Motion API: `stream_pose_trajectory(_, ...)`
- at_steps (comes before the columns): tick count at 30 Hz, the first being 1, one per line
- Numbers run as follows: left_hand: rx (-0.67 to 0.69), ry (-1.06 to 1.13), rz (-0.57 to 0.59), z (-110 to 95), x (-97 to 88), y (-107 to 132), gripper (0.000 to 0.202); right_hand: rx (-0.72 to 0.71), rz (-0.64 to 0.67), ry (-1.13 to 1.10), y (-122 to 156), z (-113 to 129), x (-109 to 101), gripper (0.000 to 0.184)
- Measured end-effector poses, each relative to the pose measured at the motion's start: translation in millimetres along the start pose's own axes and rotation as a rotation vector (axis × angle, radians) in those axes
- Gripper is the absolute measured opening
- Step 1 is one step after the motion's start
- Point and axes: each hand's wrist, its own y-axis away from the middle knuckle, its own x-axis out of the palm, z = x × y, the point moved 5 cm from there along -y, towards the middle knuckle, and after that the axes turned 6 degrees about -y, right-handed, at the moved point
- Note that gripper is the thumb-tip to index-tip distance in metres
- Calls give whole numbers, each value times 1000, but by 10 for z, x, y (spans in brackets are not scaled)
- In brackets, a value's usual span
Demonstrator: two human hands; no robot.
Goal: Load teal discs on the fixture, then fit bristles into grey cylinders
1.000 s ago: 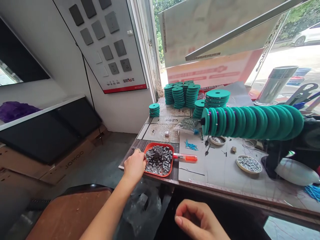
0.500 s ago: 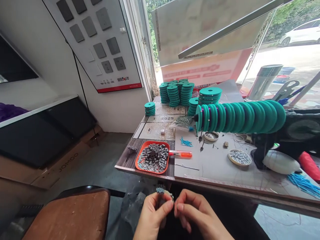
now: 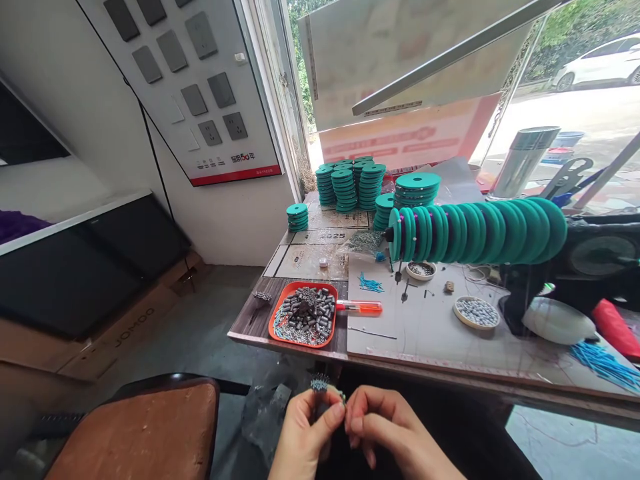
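Observation:
My left hand [image 3: 311,427] is closed, thumb pressed to forefinger, just below the table's front edge. A cluster of tiny grey metal bits [image 3: 319,383] sits on its forefinger, and a small pale-green piece [image 3: 341,396] shows at the fingertips. My right hand [image 3: 383,423] is closed in a pinch, its fingertips almost touching the left ones. Whatever lies between the fingers of either hand is too small to make out. On the table beyond, an orange tray [image 3: 273,328] holds dark metal cylinders [image 3: 326,305] and many small shiny bits.
Several teal foam discs [image 3: 480,232] hang in a row on a spindle at right. More teal discs [image 3: 345,192] stand stacked behind. A dish of grey beads [image 3: 477,313], an orange-handled tool [image 3: 361,307] and blue strips [image 3: 371,283] lie on the table [image 3: 320,350]. A brown chair [image 3: 145,433] stands at left.
The view has shifted slightly. My right hand's fingers have curled a little more and moved slightly lower; my left hand keeps its pinch.

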Motion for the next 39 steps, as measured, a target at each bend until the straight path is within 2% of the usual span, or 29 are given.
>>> stream_pose_trajectory(12,-16,18,9,-13,19,-4,40,10,-10,12,-11,-2,1,39)
stream_pose_trajectory(20,60,-12,-39,-39,-21,2,37,16,-9,21,-7,-16,-14,38)
stream_pose_trajectory(27,81,-20,23,-22,-42,-57,37,9,4,25,-25,-35,-16,36)
stream_pose_trajectory(39,92,-10,2,-26,-58,-67,36,11,10,0,-11,-17,-8,36)
